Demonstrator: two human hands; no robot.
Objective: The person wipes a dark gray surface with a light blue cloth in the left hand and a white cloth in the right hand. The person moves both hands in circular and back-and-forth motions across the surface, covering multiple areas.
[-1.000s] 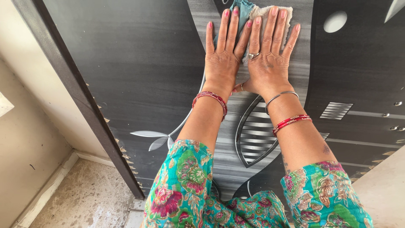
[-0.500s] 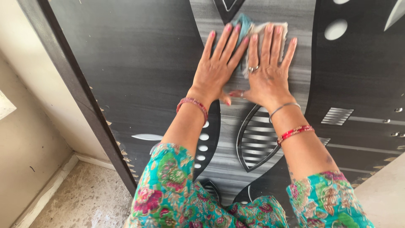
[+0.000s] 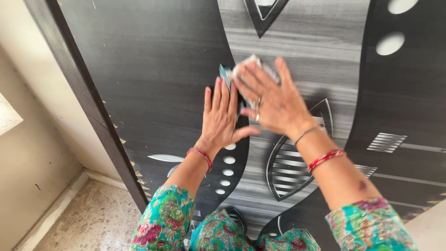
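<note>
Teal floral sleeves (image 3: 165,221), red bangles (image 3: 326,159), ring (image 3: 257,117).

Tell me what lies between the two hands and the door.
In the head view, a cloth lies between both hands and the door. The right hand covers most of it; the left hand presses its teal edge.

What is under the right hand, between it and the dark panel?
A crumpled cloth, pale with a teal part beside the left hand, peeks out past the right hand. Most of it, and the door panel directly beneath, is covered.
</note>
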